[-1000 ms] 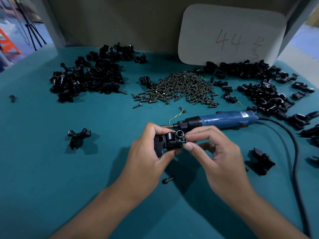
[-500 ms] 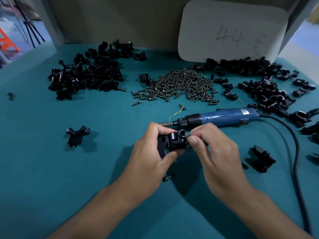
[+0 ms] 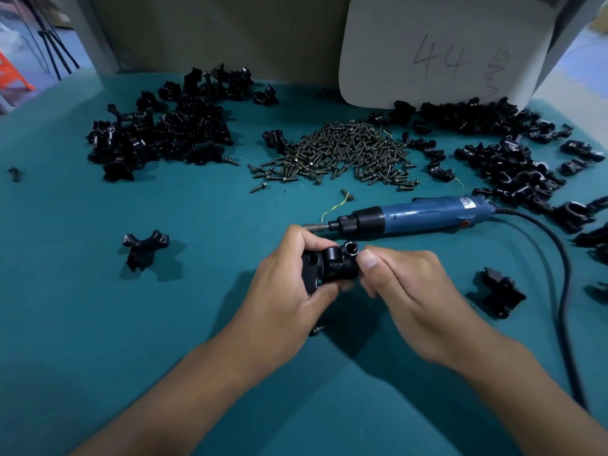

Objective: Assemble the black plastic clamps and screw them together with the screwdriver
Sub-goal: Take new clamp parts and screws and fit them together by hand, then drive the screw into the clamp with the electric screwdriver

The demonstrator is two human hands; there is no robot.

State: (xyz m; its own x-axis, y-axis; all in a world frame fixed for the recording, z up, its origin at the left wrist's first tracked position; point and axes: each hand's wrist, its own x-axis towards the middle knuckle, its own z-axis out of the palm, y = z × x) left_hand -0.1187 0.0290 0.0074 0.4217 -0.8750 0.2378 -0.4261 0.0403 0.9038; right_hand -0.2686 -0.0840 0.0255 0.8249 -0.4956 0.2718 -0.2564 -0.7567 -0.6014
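Head view is showing one clamp (image 3: 329,266) being worked on just above the teal surface (image 3: 197,324), near the middle. The left hand (image 3: 289,291) is gripping it, thumb under and fingers curled over the far side, with two screw sockets facing up and looking empty. The right hand (image 3: 408,291) is pressing its thumb and fingertips against the clamp's right end; whether it is pinching a screw or a second part there is hidden, so I cannot tell what it has hold of beyond the clamp itself. The screwdriver (image 3: 414,215) is lying untouched on the surface just behind both hands, tip pointing left, cord (image 3: 559,274) trailing off to the right. By my reading, this clamp is sitting at the fitting stage: halves going together or a screw being started by hand, with driving not yet begun. A lone screw (image 3: 317,330) is lying under the left hand. Behind, a large screw pile (image 3: 339,153) is sitting in the middle, with a heap of black parts (image 3: 158,133) on the left and another (image 3: 500,149) on the right; which heap is finished clamps I cannot say. Single pieces are resting apart at left (image 3: 144,248) and right (image 3: 500,291). Judging by the size of the screw pile and the loose parts, most of the job is likely still waiting.
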